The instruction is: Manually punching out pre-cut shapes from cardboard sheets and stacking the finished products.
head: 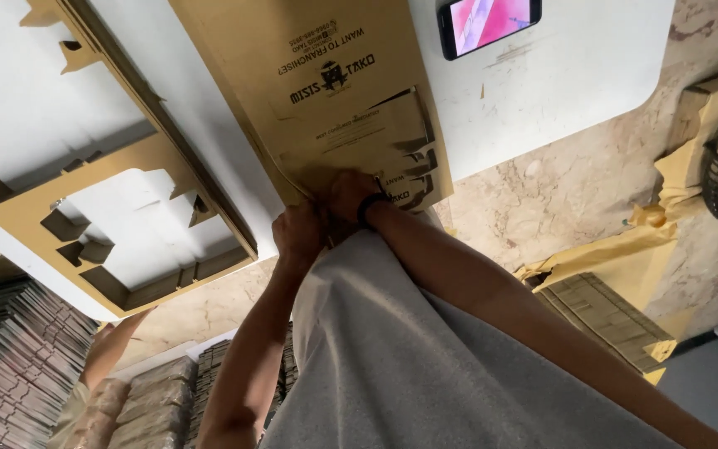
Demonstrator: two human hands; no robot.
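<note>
A white flat table (558,83) fills the upper part of the view, its far edges cut off by the frame. The picture appears upside down, so the person's grey-clad body (425,366) rises from the bottom and hides much of the floor. On the table lies a large brown die-cut cardboard sheet with printed black markings (326,91), its top cropped. To the left sits a brown cardboard frame with box-shaped holes punched out (151,158), also cut off at the edge.

Both hands meet at the near edge of the printed sheet. The left hand (299,234) is closed in a fist on the cardboard edge. The right hand (349,195), with a black band at the wrist, presses on the sheet; its fingers are curled under and hard to make out, so I cannot tell their grip.

Stacks of flattened brown cardboard (18,357) crowd the lower left, partly hidden. A black phone with a pink screen (489,23) lies on the table, top cropped.
</note>
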